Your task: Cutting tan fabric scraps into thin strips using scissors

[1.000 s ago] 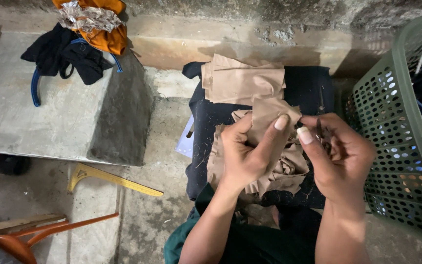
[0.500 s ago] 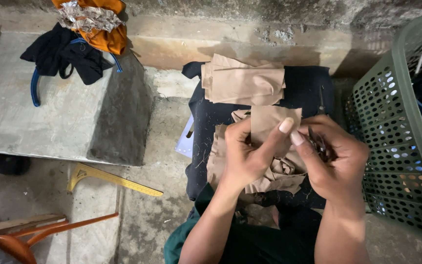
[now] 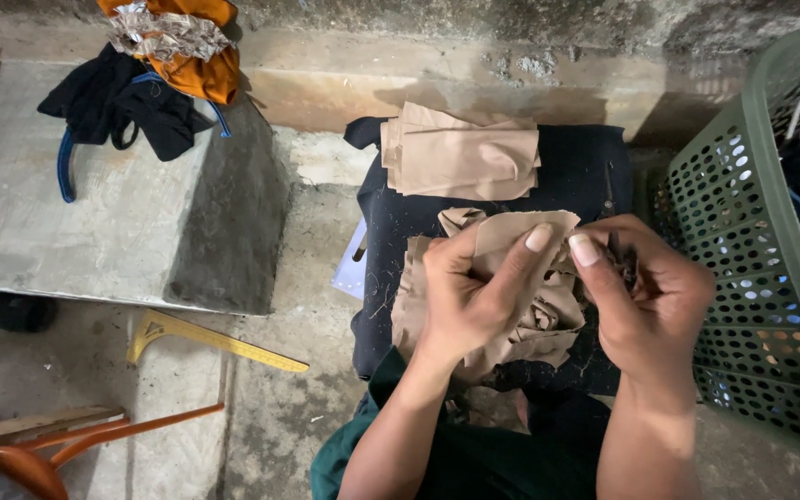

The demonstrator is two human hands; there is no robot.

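Green perforated basket (image 3: 752, 278) at right, dark cloth pad (image 3: 585, 167) with folded beige stack (image 3: 460, 157) on it. Left hand (image 3: 474, 296) curled, pinching a beige fabric piece (image 3: 511, 236) above the loose beige pile (image 3: 548, 324). Right hand (image 3: 650, 306) closed on something dark, maybe scissors, partly hidden. Risk: thin fabric slips from the pinch; fingers close together could get nicked.

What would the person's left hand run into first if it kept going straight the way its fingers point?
Probably the right hand: the left hand holds a beige fabric piece, its fingers angled up and right toward the right thumb. Depth is hard to judge from above.
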